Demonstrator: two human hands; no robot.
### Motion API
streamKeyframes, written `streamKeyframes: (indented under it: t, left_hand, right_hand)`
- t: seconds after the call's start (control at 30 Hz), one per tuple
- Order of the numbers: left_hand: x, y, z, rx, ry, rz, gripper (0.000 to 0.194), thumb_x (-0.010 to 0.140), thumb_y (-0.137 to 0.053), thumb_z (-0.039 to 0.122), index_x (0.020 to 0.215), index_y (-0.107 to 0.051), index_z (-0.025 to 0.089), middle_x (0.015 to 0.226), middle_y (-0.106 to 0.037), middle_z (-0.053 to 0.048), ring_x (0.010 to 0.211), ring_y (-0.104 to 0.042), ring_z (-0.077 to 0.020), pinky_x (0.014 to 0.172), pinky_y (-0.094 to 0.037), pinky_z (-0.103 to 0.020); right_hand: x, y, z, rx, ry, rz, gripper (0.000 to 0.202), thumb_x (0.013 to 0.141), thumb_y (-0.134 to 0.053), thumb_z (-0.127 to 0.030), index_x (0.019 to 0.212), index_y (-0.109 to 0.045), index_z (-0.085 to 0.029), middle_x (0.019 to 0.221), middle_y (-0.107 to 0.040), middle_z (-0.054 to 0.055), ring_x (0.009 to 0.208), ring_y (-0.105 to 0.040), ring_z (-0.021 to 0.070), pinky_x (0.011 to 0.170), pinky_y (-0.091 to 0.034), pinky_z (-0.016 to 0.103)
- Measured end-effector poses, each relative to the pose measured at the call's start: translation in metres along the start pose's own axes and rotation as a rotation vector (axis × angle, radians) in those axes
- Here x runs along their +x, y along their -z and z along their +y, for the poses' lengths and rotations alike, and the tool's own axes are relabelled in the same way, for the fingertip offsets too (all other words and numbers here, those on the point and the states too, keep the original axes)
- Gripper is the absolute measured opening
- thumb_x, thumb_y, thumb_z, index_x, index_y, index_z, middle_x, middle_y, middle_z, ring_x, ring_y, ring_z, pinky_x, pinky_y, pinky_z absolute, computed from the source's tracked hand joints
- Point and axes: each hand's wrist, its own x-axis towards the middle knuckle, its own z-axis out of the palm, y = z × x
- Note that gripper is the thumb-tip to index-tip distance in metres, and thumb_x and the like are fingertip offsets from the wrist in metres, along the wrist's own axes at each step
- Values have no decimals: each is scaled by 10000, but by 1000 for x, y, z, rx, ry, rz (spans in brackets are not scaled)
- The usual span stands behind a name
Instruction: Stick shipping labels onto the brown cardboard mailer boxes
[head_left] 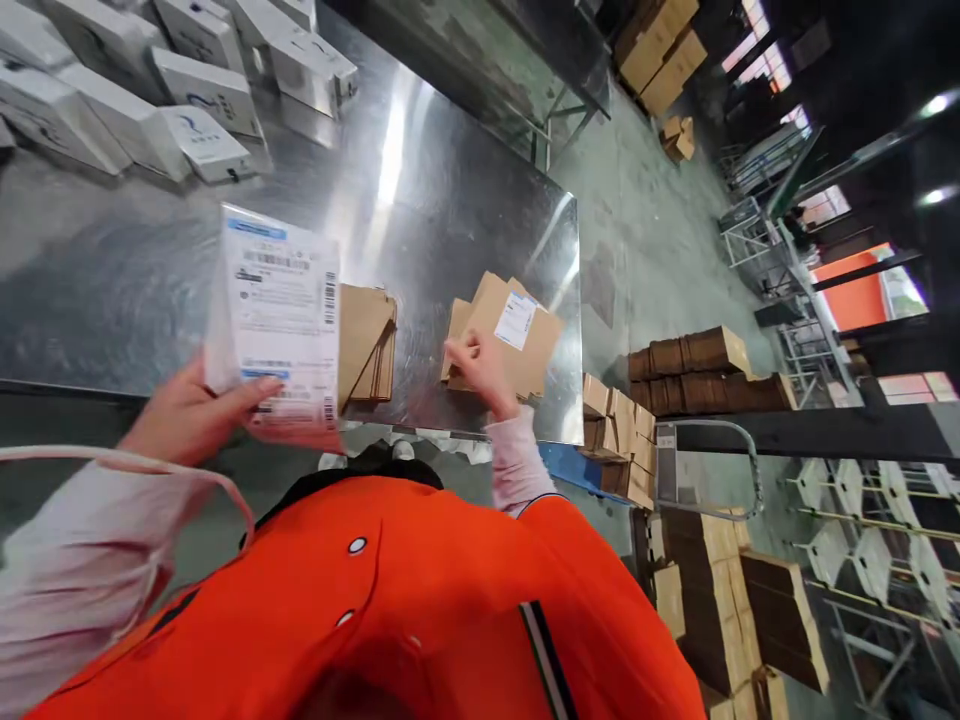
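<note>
Left hand [184, 410]: fingers closed around the lower edge of the label stack [283, 320], above the metal table [450, 210]. Right hand [484, 370]: fingers curled over the labelled cardboard [536, 350]; grip cannot be determined.

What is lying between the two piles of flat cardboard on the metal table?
Nothing: only bare metal tabletop shows between the left pile and the right pile in the head view.
</note>
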Motion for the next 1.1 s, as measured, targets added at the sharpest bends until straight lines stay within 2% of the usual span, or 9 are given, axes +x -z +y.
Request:
streamKeyframes:
  t: [0.07, 0.13, 0.23, 0.37, 0.47, 0.57, 0.8, 1.0, 1.1]
  left_hand:
    - [0, -10, -14, 118, 91, -108, 633, 407, -923, 559, 896, -735, 203, 912, -816, -65, 926, -763, -362, 978, -618, -543]
    - [2, -17, -22, 107, 110, -179, 646, 385, -938, 593, 840, -728, 185, 844, -799, -77, 867, -753, -329, 895, -639, -470]
    - [7, -16, -24, -136, 11, 7, 653, 412, -963, 539, 900, -732, 170, 858, -789, -75, 818, -712, -242, 768, -600, -317]
    - [13, -9, -29, -145, 65, 158, 448, 471, -902, 465, 737, -736, 144, 635, -686, -31, 571, -530, -140, 553, -448, -248]
    - [13, -13, -39, -69, 71, 193, 354, 561, -823, 478, 619, -681, 160, 570, -624, -18, 549, -490, -134, 529, -390, -246]
    - [16, -18, -47, -39, 51, 282, 412, 622, -780, 496, 514, -524, 191, 511, -518, 10, 524, -438, -120, 510, -347, -242]
    - [41, 16, -67, -84, 375, -139, 439, 409, -933, 360, 768, -768, 171, 708, -752, -80, 609, -648, -222, 531, -504, -290]
    - [54, 32, -73, -142, 343, -1, 482, 460, -905, 471, 772, -712, 158, 718, -728, -56, 619, -655, -202, 534, -497, -258]
    - [57, 31, -64, -134, 268, 0, 520, 458, -897, 472, 819, -703, 154, 759, -726, -53, 668, -662, -209, 582, -519, -273]
  right_hand:
    - [-22, -54, -34, 399, 69, -416, 406, 824, -862, -239, 1200, -738, -147, 1060, -808, 61, 858, -766, 164, 800, -641, 246]
    - [-47, -103, -63, 764, -37, -516, 312, 922, -749, -264, 1218, -730, -167, 1172, -796, 59, 1003, -772, 186, 943, -644, 319]
    - [-70, -138, -84, 910, -166, -581, 248, 934, -713, -271, 1161, -745, -177, 1167, -798, 59, 1086, -763, 207, 1031, -615, 380]
    - [-48, -123, -92, 754, -136, -502, 426, 799, -859, -259, 1195, -733, -169, 1127, -799, 73, 994, -771, 198, 938, -632, 325]
    - [-25, -109, -95, 590, -22, -455, 145, 863, -799, -276, 973, -800, -182, 974, -809, 52, 918, -767, 195, 941, -613, 316]
    - [-19, -114, -95, 544, -30, -564, 129, 885, -778, -321, 883, -809, -196, 824, -792, 21, 783, -747, 184, 819, -620, 293]
    - [34, -138, -95, 391, -187, -400, 174, 890, -776, -307, 857, -769, -137, 873, -779, 53, 812, -715, 151, 826, -595, 260]
    - [37, -156, -103, 566, -146, -801, 428, 783, -886, -264, 1167, -747, -134, 1017, -759, 39, 776, -705, 118, 778, -604, 244]
    - [10, -173, -105, 604, -151, -737, 163, 870, -796, -223, 1009, -792, -137, 906, -773, 29, 814, -724, 144, 820, -608, 263]
